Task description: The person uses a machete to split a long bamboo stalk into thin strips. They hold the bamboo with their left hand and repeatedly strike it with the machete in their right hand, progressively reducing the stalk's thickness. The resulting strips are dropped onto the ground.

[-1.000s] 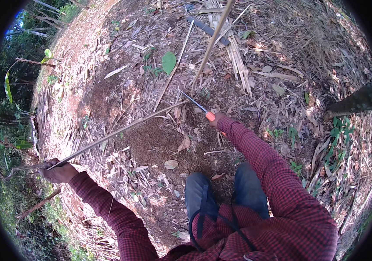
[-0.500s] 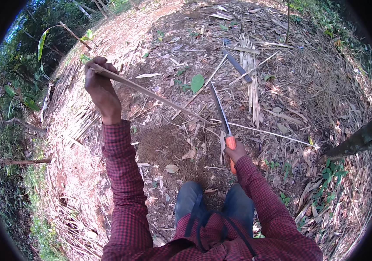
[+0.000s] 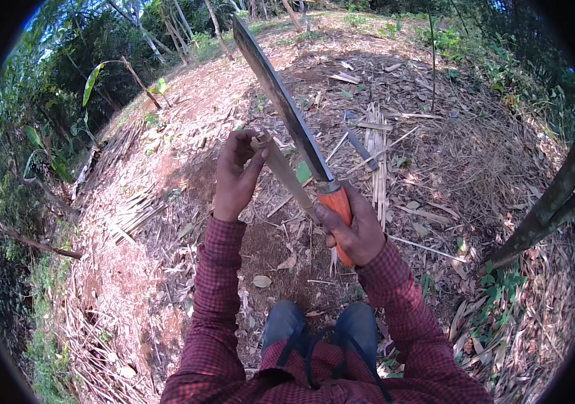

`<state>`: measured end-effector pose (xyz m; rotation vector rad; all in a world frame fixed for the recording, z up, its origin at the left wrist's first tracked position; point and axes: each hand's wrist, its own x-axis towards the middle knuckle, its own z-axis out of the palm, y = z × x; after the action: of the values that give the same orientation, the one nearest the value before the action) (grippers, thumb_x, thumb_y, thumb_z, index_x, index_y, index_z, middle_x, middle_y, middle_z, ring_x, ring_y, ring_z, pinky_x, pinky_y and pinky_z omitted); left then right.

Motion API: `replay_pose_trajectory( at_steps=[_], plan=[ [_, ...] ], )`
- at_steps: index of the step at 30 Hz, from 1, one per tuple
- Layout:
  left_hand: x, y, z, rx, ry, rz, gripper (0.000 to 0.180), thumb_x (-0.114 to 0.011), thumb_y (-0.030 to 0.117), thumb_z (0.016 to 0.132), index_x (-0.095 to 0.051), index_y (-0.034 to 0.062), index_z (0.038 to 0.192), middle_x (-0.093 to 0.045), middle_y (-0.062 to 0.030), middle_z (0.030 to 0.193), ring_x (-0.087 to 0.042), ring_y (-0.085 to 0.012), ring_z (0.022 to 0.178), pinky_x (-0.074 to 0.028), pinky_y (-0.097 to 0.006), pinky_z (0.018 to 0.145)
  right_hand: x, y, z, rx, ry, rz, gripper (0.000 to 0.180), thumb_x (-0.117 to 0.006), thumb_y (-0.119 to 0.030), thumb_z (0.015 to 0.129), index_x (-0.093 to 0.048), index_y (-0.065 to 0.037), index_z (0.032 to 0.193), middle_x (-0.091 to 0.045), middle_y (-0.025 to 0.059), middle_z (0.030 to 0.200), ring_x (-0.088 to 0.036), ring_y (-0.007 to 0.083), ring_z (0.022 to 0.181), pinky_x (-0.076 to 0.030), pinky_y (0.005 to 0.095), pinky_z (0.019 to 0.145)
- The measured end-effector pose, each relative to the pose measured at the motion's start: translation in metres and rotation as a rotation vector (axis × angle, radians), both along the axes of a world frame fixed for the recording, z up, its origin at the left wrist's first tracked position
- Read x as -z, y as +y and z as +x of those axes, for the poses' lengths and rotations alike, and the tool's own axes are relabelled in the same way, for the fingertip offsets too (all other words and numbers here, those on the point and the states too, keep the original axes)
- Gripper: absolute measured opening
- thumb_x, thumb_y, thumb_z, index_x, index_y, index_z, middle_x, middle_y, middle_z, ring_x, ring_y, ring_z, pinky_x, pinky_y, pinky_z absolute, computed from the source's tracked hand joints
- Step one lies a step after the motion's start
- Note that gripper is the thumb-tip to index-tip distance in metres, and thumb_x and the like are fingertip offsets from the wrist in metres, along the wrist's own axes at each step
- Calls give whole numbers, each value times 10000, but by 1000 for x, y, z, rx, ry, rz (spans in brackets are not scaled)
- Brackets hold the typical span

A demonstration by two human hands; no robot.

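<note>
My left hand [image 3: 235, 176] pinches the upper end of a pale bamboo strip [image 3: 284, 170] between thumb and fingers. The strip slopes down to the right, and its lower end meets the thumb of my right hand [image 3: 361, 229]. My right hand is wrapped round the orange handle of a machete [image 3: 286, 108]. The long dark blade is raised, pointing up and to the left, beyond the strip. My right palm and fingers partly hide the handle.
A second dark blade [image 3: 360, 148] lies on the ground beside a bundle of split strips [image 3: 375, 168]. More strips [image 3: 140, 210] lie at the left. A slanting trunk [image 3: 543, 219] stands at the right. Dry leaves cover the ground round my legs [image 3: 286, 330].
My left hand has come inward and down with the bamboo strip. My right hand has lifted the machete, and its thumb now meets the strip. The view has tilted up slightly.
</note>
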<state>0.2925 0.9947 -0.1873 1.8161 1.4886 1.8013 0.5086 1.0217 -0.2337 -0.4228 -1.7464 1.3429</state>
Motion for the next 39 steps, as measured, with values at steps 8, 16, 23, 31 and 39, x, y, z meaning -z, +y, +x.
replay_pose_trajectory(
  at_steps=[8,16,23,31,39],
  plan=[
    [7,5,11,40,-91,8,275,-636,23,794,-472,8,1014,-538,-35,912,-548,-101,836,-464,-227,746,-11,-6,0,89,-109,148,485,-585,-339,826,-459,12,1136,-614,173,757,-639,274,666,-494,353,584],
    [6,6,-4,38,-63,39,267,-630,21,797,-492,-3,1024,-548,-34,924,-557,-103,816,-478,-233,721,2,9,-26,88,-237,198,462,-546,-392,841,-458,9,1052,-589,186,713,-614,302,590,-477,376,535],
    [1,-3,-5,-173,83,40,212,-648,58,786,-581,-5,976,-585,-44,887,-566,-102,806,-482,-233,682,-19,-3,-23,-119,-109,-156,471,-555,-383,832,-465,15,1069,-569,140,685,-586,250,578,-477,367,563],
    [-4,6,-6,-145,130,18,216,-645,72,794,-571,-5,981,-578,-35,891,-566,-102,814,-495,-228,695,-14,10,-31,89,-376,92,510,-554,-411,818,-475,8,1099,-604,195,759,-625,315,673,-485,402,627],
    [0,15,-17,-144,169,-1,212,-621,77,817,-545,-7,997,-573,-52,882,-563,-106,811,-495,-240,705,8,13,-40,231,-424,208,479,-551,-392,811,-469,-18,1097,-602,194,787,-613,356,730,-478,432,677]
  ],
)
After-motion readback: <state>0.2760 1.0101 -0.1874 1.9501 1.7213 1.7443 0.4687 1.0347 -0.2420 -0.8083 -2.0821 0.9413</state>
